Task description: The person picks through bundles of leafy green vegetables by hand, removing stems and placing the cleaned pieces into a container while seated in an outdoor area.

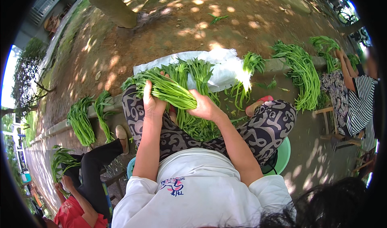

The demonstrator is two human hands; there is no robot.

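Note:
A thick bundle of water spinach (171, 91) lies across both my hands above my lap, leafy ends to the left and stem ends to the right. My left hand (152, 102) is wrapped round its middle, thumb on the near side. At the stem ends, my right hand (204, 107) is closed round the bundle. Beyond my hands, more bunches of water spinach (201, 72) rest partly on a white plastic sheet (227, 62). Loose stems and leaves (197, 129) are heaped on the ground between my legs.
A low kerb (278, 65) runs behind the sheet, with bare soil and a tree trunk (111, 6) beyond. Greens lie at left (80, 121) and right (300, 74). Seated people at left (82, 212) and right (360, 103) handle greens. A green basin (284, 155) stands beside me.

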